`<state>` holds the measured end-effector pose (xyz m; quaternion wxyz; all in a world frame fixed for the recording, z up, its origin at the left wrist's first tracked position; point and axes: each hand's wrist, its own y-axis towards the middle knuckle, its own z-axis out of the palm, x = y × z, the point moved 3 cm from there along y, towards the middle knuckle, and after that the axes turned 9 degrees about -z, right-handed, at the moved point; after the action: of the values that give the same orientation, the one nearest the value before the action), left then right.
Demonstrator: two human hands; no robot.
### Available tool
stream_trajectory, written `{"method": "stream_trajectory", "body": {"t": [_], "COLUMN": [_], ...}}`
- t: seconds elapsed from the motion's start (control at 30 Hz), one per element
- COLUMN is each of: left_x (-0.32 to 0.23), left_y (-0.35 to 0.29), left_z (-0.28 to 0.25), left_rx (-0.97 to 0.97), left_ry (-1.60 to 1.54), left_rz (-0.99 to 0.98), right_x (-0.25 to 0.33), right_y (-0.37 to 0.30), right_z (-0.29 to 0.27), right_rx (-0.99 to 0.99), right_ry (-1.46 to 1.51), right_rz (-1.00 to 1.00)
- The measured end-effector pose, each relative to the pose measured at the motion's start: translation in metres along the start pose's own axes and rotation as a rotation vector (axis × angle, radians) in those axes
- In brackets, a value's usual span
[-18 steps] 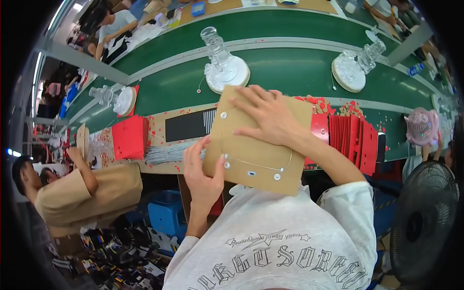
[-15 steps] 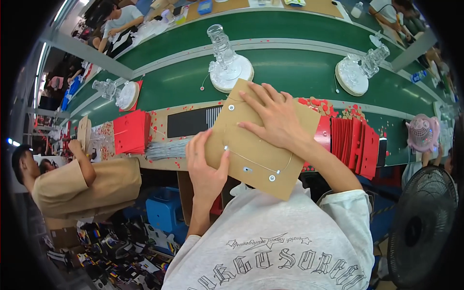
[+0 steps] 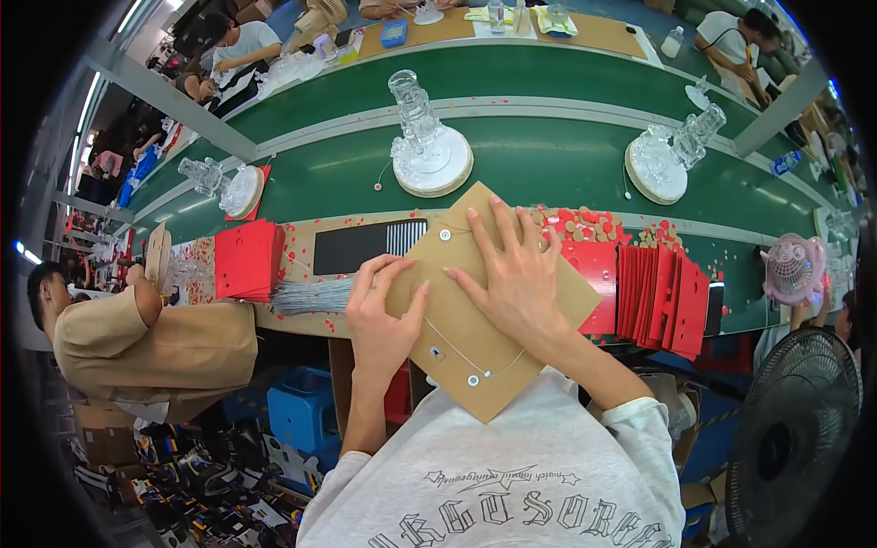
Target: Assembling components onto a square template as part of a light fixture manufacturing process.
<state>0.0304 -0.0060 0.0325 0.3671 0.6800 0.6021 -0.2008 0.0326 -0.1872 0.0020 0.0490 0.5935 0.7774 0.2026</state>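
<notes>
A tan cardboard panel [image 3: 512, 374] lies tilted like a diamond in front of me. It has round eyelets, a small slot and a thin pale cord [image 3: 454, 346] strung across its lower half. My left hand [image 3: 382, 306] grips the panel's left corner, fingers curled at the edge and thumb on the face, close to the cord's upper end. Whether the thumb also pinches the cord is hidden. Flat on the panel's upper right half rests my right hand [image 3: 516, 274], its fingers spread.
Red card sheets stand in a row [image 3: 662, 297] at right; another red stack [image 3: 247, 260] is at left, beside a bundle of pale cords [image 3: 311, 296]. Clear figures on round white bases [image 3: 434, 163] stand on the green conveyor [image 3: 548, 146]. A black fan [image 3: 795, 438] is at right; a co-worker [image 3: 155, 347] sits left.
The panel has turned clockwise under my hands, its lower corner swinging left and its right corner down. Both hands stay on it. The whole view has shifted slightly.
</notes>
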Motion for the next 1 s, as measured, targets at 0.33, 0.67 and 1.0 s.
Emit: {"method": "stream_trajectory", "body": {"t": [0.33, 0.67, 1.0], "left_x": [0.020, -0.001, -0.014], "left_y": [0.042, 0.039, 0.023], "left_z": [0.022, 0.022, 0.026], "left_rx": [-0.063, 0.142, 0.097], "left_ry": [-0.060, -0.002, 0.026], "left_rz": [0.250, 0.437, 0.397], "right_x": [-0.037, -0.054, -0.058], "right_y": [0.036, 0.020, -0.002], "right_z": [-0.002, -0.008, -0.018], "right_rx": [0.017, -0.176, -0.313], "right_ry": [0.359, 0.489, 0.566], "right_rz": [-0.514, -0.327, -0.320]}}
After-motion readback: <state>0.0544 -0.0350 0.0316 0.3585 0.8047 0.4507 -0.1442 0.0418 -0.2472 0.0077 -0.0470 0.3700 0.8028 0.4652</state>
